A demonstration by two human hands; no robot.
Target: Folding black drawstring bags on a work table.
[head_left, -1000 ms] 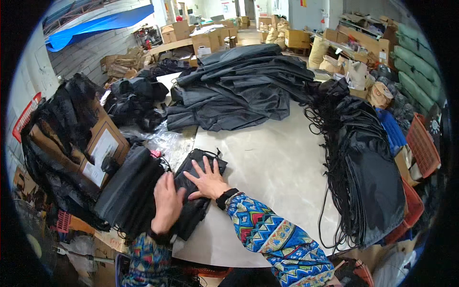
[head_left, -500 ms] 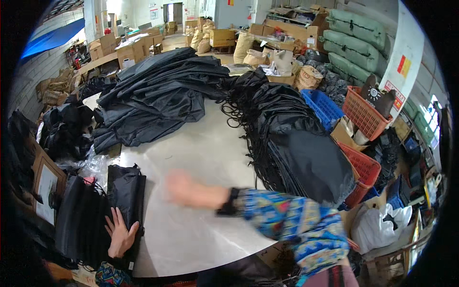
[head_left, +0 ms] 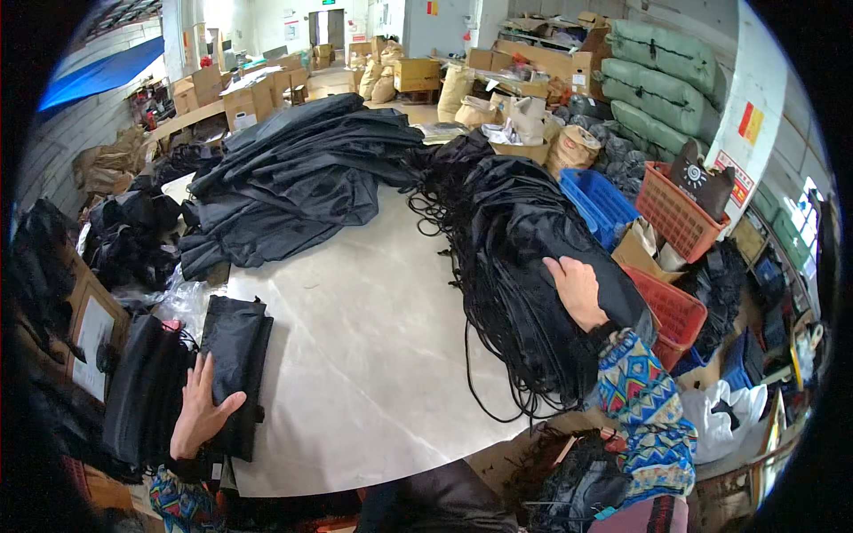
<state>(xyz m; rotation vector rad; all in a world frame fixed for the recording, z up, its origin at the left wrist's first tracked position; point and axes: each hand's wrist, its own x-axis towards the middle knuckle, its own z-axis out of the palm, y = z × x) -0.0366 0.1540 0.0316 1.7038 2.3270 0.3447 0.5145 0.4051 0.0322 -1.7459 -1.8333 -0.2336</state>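
Observation:
My left hand point(head_left: 206, 410) lies with spread fingers on a folded black fabric bundle point(head_left: 235, 330) at the table's left edge. Beside that bundle sits a stack of folded black fabric point(head_left: 147, 382). On the right, my right hand point(head_left: 579, 291) rests on a long heap of black drawstring bags point(head_left: 524, 240). Its fingers are bent into the upper bag's fabric, with their tips partly hidden. Loose black cords point(head_left: 484, 382) hang along the heap's inner side and loop near the table's front edge.
A larger pile of black fabric point(head_left: 293, 186) covers the far left of the pale table point(head_left: 355, 355). Red crates point(head_left: 671, 311) and a blue crate point(head_left: 600, 204) stand past the right side. A framed cardboard panel point(head_left: 93, 342) leans at the left.
My right hand has swung from over the table's middle to the right heap. Fabric and cords there now reach nearer to me. My left hand stays on the folded bundle, shifted slightly.

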